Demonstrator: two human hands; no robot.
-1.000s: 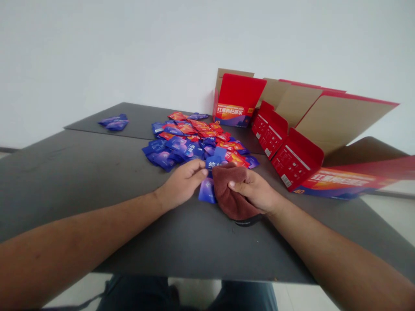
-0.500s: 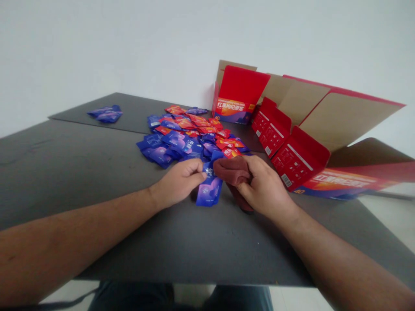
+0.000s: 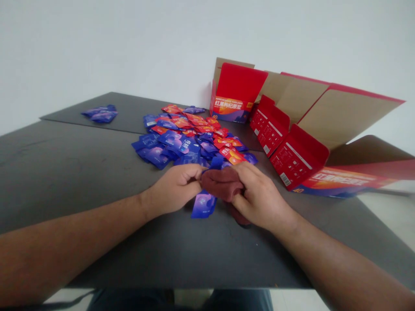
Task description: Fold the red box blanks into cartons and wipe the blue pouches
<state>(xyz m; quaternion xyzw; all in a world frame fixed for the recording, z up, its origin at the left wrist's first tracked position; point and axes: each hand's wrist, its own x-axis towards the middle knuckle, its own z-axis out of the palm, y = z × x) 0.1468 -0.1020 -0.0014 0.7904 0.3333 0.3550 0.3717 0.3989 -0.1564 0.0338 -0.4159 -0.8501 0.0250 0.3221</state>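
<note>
The left hand [image 3: 173, 190] is closed at the edge of a maroon terry cloth [image 3: 222, 183], hiding whether it pinches the cloth or the blue foil sachet [image 3: 203, 205] below. The right hand [image 3: 259, 196] presses curled over the cloth. The dark grey bench [image 3: 65, 172] lies open to the left and nearest the viewer. Upper centre, overlapping blue and red foil sachets [image 3: 181, 144] hide one another; at upper right, an open red cardboard carton [image 3: 230, 108] reads 红黑枸杞原浆, 40.

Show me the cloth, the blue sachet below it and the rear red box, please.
Cloth [image 3: 222, 183], head view, top fold.
Blue sachet [image 3: 203, 205], head view, front face.
Rear red box [image 3: 235, 82], head view, inner flap.
</note>
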